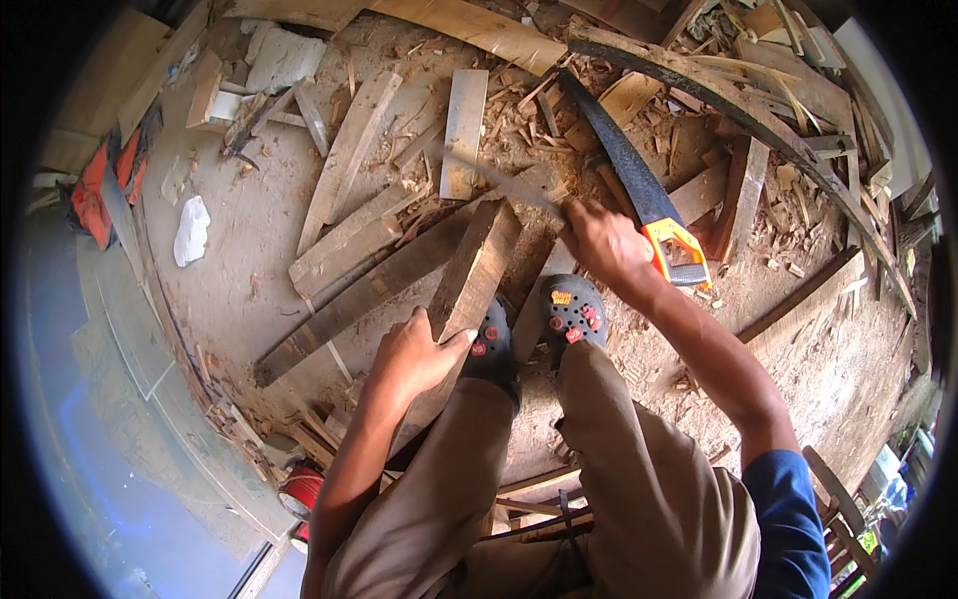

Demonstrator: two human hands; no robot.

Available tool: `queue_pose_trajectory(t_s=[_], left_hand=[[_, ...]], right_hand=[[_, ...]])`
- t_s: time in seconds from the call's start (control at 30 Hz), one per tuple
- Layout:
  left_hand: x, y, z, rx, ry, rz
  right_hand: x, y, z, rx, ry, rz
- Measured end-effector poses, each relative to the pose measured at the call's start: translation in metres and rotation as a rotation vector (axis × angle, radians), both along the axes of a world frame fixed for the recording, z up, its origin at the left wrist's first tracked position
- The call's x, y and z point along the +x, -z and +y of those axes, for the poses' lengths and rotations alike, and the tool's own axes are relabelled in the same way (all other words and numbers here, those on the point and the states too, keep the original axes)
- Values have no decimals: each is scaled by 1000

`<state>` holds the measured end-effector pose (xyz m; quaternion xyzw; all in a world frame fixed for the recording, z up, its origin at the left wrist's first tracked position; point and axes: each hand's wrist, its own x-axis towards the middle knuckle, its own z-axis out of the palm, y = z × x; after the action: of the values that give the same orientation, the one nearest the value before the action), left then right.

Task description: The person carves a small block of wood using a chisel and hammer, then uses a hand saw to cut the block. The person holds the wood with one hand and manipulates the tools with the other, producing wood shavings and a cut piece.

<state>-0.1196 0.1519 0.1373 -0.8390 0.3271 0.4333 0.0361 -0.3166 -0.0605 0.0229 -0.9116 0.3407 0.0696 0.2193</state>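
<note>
Left grip [414,351] wrapped over the tilted wood block [477,258] beside the left shoe [490,341], right grip [607,243] closed around a blurred blade [507,186]; block slipping could send a stroke glancing into fingers or shoe.

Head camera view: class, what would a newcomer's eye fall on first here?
Probably the orange-handled saw, lying just to the right of the right hand. Next might come the wooden block near the middle, gripped by the left hand, with a blurred blade in the right hand above its upper end. The dark clogs also stand out, beside the block.
</note>
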Motion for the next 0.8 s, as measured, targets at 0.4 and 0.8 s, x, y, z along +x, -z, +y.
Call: queue_pose_trajectory(t_s=[0.4, 0.8], left_hand=[[-1, -5, -6, 119, -1, 9], [-5, -11, -5, 122, -2, -26]], right_hand=[[12, -35, 41, 71, -296, -266], [4, -6, 7, 157, -44, -102]])
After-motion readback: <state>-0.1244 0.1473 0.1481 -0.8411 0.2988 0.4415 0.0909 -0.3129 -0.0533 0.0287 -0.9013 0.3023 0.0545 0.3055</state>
